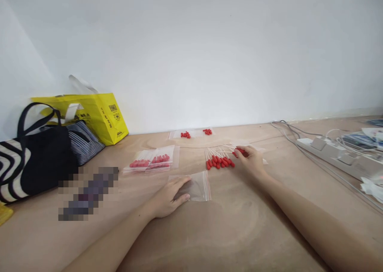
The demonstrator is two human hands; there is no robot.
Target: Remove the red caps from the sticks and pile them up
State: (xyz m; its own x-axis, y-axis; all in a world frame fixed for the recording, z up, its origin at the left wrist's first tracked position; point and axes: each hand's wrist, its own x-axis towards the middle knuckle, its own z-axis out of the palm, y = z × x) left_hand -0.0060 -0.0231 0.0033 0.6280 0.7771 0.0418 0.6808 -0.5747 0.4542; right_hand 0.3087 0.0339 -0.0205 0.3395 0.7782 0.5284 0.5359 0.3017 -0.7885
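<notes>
My left hand (172, 196) lies on a clear zip bag (199, 186), fingers stretched out and thumb apart, pressing on its left part. Nothing shows inside this bag. Further right, my right hand (250, 160) has its fingers closed around some red-tipped white sticks (239, 152); how many is hidden by the fingers. Just left of that hand is a loose pile of red-tipped sticks (220, 162), their red ends toward me and thin white stems pointing away. Another clear plastic bag (265, 161) lies partly behind my right hand.
Filled zip bags (154, 160) with red-tipped sticks overlap at centre left. Another filled bag (196, 134) lies near the wall. A yellow bag (110, 118), a black tote (44, 156) and a blurred dark object (91, 194) are at left. A power strip (332, 156) with cables stands right.
</notes>
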